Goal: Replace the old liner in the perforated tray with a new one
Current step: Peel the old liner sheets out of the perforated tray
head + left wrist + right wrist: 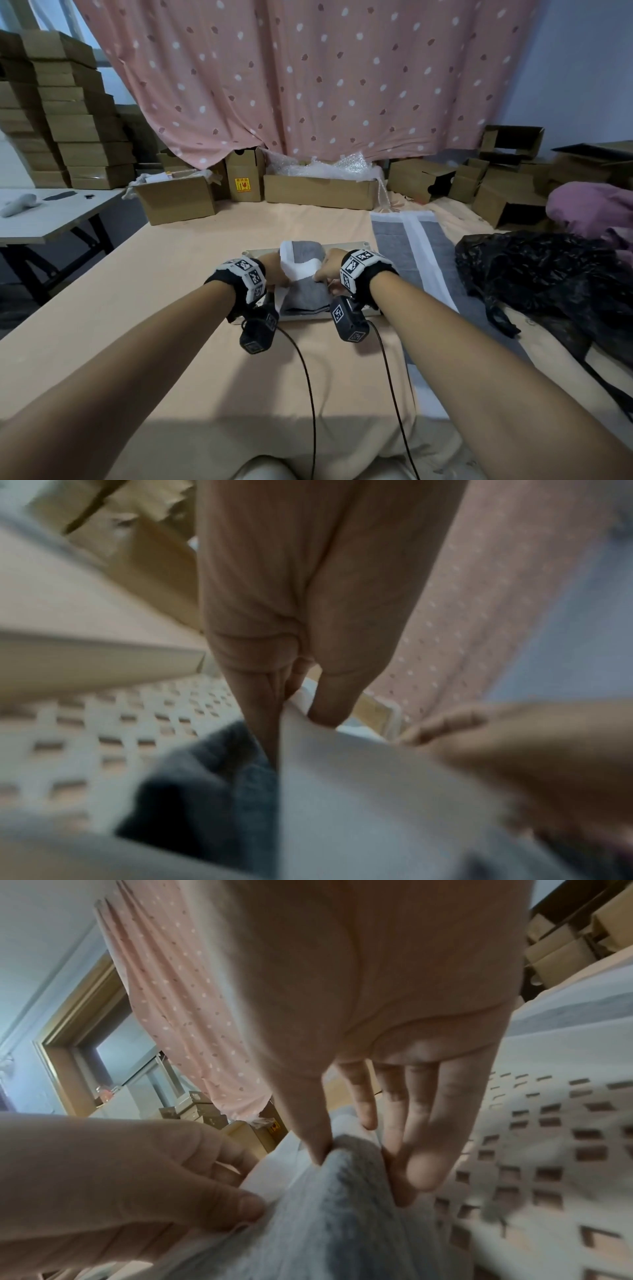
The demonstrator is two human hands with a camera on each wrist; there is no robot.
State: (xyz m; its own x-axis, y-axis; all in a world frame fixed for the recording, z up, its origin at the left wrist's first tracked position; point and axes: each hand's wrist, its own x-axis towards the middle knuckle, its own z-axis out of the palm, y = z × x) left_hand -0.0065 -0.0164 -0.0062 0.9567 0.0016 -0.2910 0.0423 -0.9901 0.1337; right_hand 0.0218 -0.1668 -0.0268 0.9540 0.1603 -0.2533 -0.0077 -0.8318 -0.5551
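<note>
- Tray point(346, 245): perforated, cream; I see it flat at the middle of the table point(171, 274).
- Liner point(301, 291): grey with white edge, bunched up over the tray.
- Left hand point(270, 270): thumb and fingers pinch the liner's white edge.
- Right hand point(327, 269): thumb and fingers pinch a grey fold, close beside the left.
- Second liner point(411, 246): spread flat, right of the tray.
- Black bag point(548, 274): near the table's right edge.
</note>
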